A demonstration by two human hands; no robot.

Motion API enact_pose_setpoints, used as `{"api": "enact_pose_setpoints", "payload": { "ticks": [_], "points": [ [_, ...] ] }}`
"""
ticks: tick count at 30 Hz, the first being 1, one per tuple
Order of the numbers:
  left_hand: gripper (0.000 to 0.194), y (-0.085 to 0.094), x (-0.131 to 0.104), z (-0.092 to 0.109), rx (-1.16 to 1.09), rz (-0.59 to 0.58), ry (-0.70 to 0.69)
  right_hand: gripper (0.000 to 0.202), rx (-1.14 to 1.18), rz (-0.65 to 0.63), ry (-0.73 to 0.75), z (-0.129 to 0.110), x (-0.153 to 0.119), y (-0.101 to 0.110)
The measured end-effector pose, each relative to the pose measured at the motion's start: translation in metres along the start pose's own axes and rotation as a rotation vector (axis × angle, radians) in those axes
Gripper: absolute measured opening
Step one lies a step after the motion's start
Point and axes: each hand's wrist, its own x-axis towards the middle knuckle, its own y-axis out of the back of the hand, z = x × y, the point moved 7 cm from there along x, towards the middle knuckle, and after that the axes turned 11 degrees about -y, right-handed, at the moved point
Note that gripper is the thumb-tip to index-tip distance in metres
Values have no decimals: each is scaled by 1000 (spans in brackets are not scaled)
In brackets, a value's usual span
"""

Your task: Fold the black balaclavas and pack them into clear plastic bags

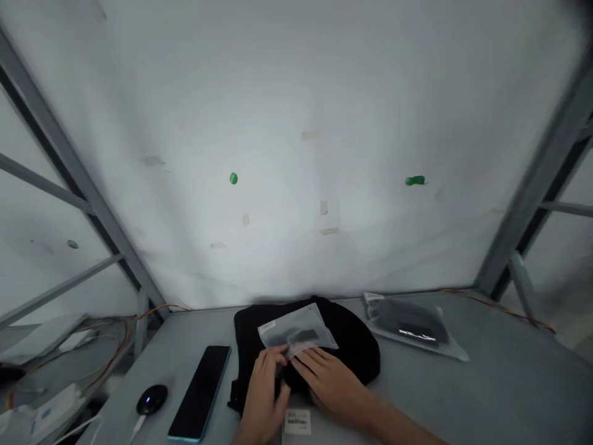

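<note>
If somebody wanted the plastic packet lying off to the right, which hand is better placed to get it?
Probably the right hand: it is nearer to that plastic packet, while the left hand sits farther off. Both are at the near edge of another packet, on the black item.

Dim, soft light pools on the white wall point(278, 93), fading toward its edges. Glare streaks the right-hand pouch point(410, 320); dark blur smudges the top right corner.
</note>
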Motion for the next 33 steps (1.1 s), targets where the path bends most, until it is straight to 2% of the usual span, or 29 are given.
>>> {"api": "enact_pose_setpoints", "payload": {
  "ticks": [2, 5, 7, 10, 13, 14, 17, 19, 20, 22, 24, 30, 33],
  "points": [
    [34, 0, -2, -1, 4, -16, 14, 41, 65, 91, 36, 8, -18, 24],
    [49, -7, 2, -4, 105, -46, 23, 49, 86, 64, -170, 43, -26, 39],
    [44, -13, 7, -7, 175, -60, 29, 53, 106, -10, -292, 64, -23, 33],
    [27, -22, 15, -9, 277, -74, 19, 34, 112, -53, -339, 79, -14, 14],
    [5, -26, 22, -8, 401, -92, -25, 8, 40, -13, -332, 81, -6, -1],
    [8, -26, 24, -8, 429, -93, -37, 6, 19, 3, -331, 81, -3, -3],
    [12, -20, 30, -13, 453, -74, -44, 9, 8, 39, -341, 81, 4, -1],
    [24, -15, 33, -19, 474, -76, -29, 6, 8, 48, -362, 83, 9, 1],
    [27, -15, 35, -23, 492, -86, -19, 10, -8, 49, -373, 84, 11, 1],
    [22, -16, 38, -28, 530, -113, 1, 20, -56, 42, -392, 85, 17, -2],
    [16, -20, 42, -31, 554, -126, 12, 17, -104, 32, -405, 86, 22, -8],
    [20, -25, 46, -29, 556, -123, -1, 9, -113, 36, -415, 85, 23, -14],
    [18, -23, 43, -30, 523, -152, -30, 20, -78, 31, -437, 88, 18, -14]
  ]
}}
